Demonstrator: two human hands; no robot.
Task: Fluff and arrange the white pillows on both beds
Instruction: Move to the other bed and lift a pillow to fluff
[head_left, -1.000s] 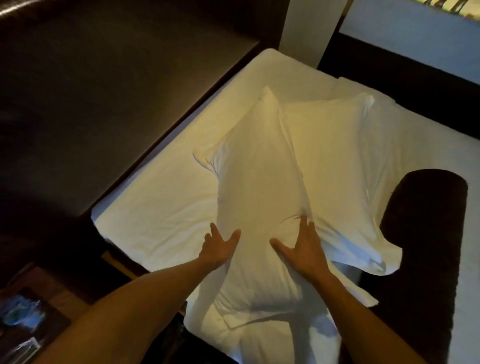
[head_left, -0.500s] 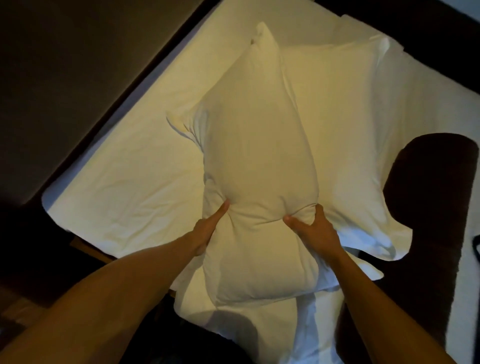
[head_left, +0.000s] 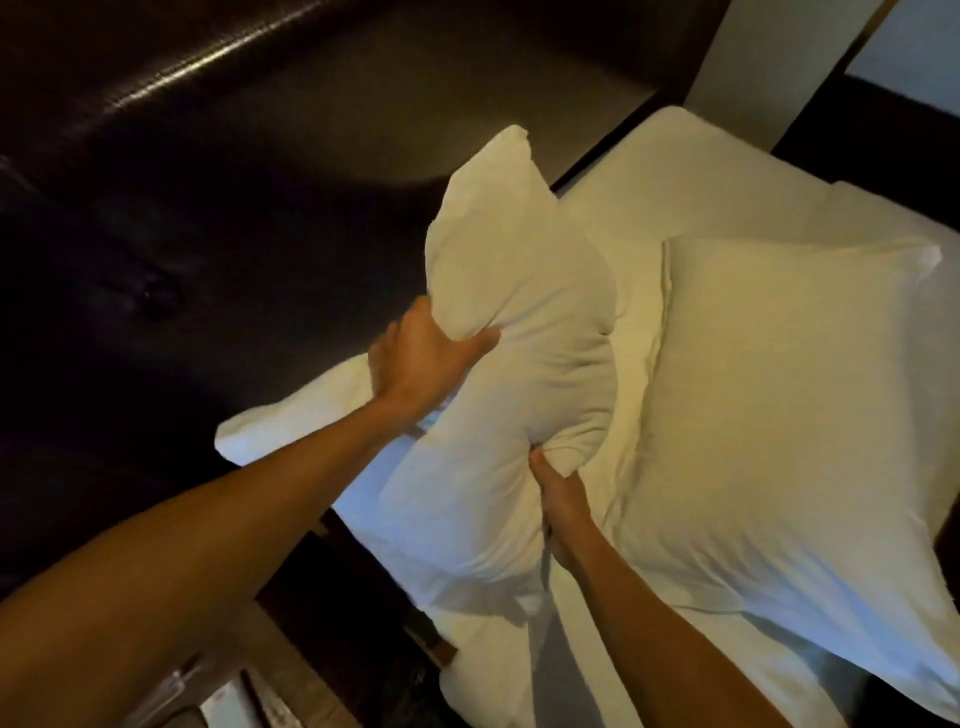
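A white pillow (head_left: 519, 332) is raised off the bed and tilted toward the dark headboard. My left hand (head_left: 421, 358) grips its left side at mid-height, thumb pressed into the fabric. My right hand (head_left: 558, 491) pinches its lower right edge, bunching the cover. A second white pillow (head_left: 789, 415) lies flat on the bed (head_left: 696, 166) to the right, partly under the raised one's edge.
A dark padded headboard (head_left: 234, 156) fills the left and top. A wooden bedside surface (head_left: 291, 675) with a shiny object sits at the bottom left. A pale wall panel (head_left: 769, 57) rises at the upper right.
The pillow has been lifted off the second pillow and swung left toward the headboard. Both hands went from pressing its sides to gripping it. The view has shifted right.
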